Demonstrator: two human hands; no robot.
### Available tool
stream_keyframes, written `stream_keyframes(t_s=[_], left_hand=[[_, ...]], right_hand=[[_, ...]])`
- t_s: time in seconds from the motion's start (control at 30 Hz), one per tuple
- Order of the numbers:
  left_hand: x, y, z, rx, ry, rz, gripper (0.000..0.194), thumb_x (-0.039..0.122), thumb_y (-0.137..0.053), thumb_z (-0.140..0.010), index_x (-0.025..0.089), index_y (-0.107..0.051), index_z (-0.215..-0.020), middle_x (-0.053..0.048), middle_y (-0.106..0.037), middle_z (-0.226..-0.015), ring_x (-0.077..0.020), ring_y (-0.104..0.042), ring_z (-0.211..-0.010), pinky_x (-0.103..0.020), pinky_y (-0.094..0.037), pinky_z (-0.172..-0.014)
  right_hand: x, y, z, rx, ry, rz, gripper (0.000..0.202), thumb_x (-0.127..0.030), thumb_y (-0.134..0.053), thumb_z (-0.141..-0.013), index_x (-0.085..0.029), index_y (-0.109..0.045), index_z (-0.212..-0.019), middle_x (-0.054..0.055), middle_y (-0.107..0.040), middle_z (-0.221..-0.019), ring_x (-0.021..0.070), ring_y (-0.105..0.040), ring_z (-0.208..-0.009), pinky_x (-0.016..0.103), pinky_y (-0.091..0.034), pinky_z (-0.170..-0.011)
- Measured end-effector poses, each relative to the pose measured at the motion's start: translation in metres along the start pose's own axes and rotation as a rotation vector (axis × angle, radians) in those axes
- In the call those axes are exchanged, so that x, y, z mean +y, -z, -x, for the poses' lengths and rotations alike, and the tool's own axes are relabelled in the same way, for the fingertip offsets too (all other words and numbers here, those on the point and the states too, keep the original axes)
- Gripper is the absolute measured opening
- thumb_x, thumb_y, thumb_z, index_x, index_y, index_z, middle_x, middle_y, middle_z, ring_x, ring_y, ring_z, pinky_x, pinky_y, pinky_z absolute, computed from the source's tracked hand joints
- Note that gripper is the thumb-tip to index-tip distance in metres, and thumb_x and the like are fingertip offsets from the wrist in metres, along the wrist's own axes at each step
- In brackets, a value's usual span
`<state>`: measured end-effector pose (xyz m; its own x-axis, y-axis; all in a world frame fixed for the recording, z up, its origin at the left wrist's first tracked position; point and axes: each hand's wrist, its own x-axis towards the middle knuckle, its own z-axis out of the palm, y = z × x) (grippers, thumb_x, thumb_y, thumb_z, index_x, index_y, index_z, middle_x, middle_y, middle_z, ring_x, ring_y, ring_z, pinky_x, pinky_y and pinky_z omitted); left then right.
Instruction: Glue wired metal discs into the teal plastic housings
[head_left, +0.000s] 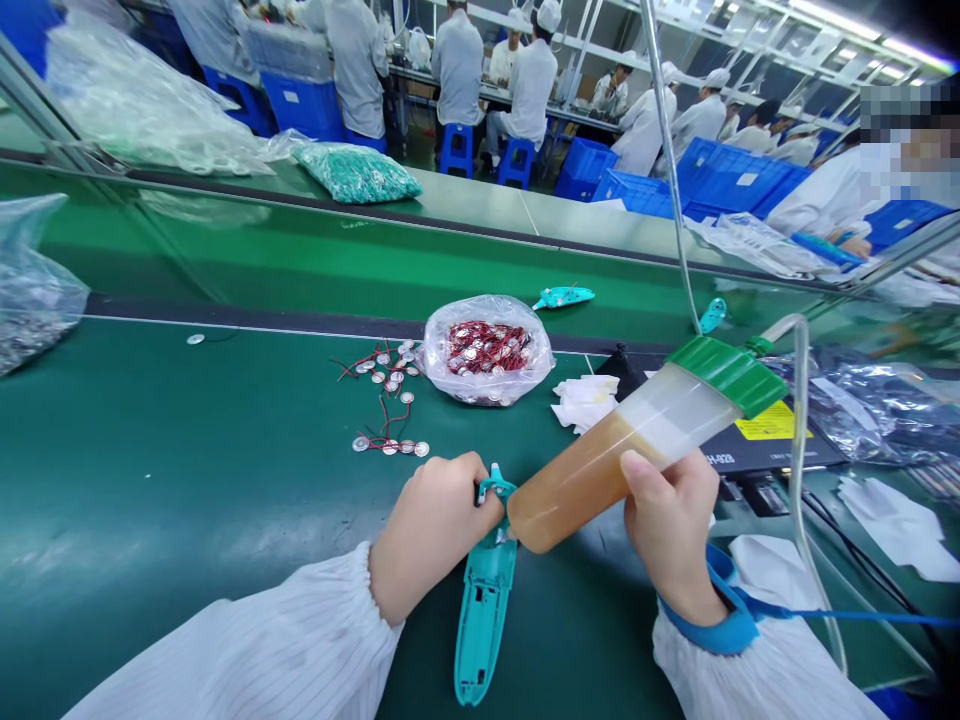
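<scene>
Left hand (pixel 442 520) closed, fingers curled tight on the narrow upper end of a teal plastic housing shell (pixel 481 610). Shell sits between the two forearms, over the green work surface (pixel 225 470), open side up, long wide end toward the wearer. Right hand (pixel 671 520) partly closed round a dispensing syringe barrel (pixel 577 470), thumb along the upper side; blue wrist strap (pixel 712 625) on that wrist. Barrel is translucent, tilted, low end at the shell beside the left fingers; amber-brown fluid fills the lower part, upper part looks pale. Green cap (pixel 727 375) on the raised end, clear hose (pixel 801 420) attached.

Past the hands: loose wired discs (pixel 390 447), silver with red leads, in a scattered group. Just right of them, an open clear plastic bag (pixel 487 385), rim spread, heaped with more discs and red wires. White tissues (pixel 585 400) right of the bag. Far left, another clear bag (pixel 37 290) holds small greyish parts, too small to identify.

Behind, teal part (pixel 565 297) near the ledge (pixel 480 215). On the ledge, a clear bag of teal pieces (pixel 360 172) beside crumpled plastic bags (pixel 150 95). Farther back, blue crates (pixel 742 175), contents mostly hidden, and workers in pale coats (pixel 459 65).
</scene>
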<state>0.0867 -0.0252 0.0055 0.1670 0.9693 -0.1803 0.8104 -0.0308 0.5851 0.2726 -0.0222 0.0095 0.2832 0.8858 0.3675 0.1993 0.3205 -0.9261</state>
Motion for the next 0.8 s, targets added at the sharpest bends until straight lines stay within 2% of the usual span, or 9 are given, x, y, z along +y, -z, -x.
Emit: stream_keyframes(t_s=[0.47, 0.73, 0.8], left_hand=[[0.0007, -0.0009, -0.0011, -0.012, 0.028, -0.008, 0.022, 0.013, -0.051, -0.071, 0.021, -0.035, -0.057, 0.006, -0.038, -0.049, -0.0113, -0.039, -0.047, -0.025, -0.021, -0.050], [0.0026, 0.0021, -0.0004, -0.025, 0.034, -0.004, 0.022, 0.014, -0.049, -0.072, 0.021, -0.035, -0.057, 0.006, -0.033, -0.048, -0.0111, -0.034, -0.046, -0.026, -0.021, -0.051], [0.0031, 0.0023, 0.0001, -0.029, 0.040, -0.002, 0.022, 0.014, -0.049, -0.072, 0.021, -0.034, -0.057, 0.007, -0.032, -0.048, -0.0110, -0.032, -0.045, -0.026, -0.020, -0.050]], right_hand=[[0.0021, 0.0011, -0.0008, -0.003, 0.005, -0.042, 0.022, -0.039, -0.072, -0.072, -0.023, -0.065, -0.087, 0.001, -0.068, -0.074, 0.0183, -0.063, -0.067, 0.026, -0.052, -0.053], [0.0036, 0.0036, -0.0040, 0.032, 0.021, -0.065, 0.031, -0.043, -0.074, -0.070, -0.025, -0.067, -0.094, 0.003, -0.071, -0.089, 0.0212, -0.066, -0.081, 0.030, -0.055, -0.067], [0.0041, 0.0038, -0.0037, 0.051, 0.035, -0.077, 0.031, -0.042, -0.075, -0.069, -0.024, -0.067, -0.093, 0.002, -0.071, -0.088, 0.0211, -0.066, -0.080, 0.029, -0.054, -0.066]])
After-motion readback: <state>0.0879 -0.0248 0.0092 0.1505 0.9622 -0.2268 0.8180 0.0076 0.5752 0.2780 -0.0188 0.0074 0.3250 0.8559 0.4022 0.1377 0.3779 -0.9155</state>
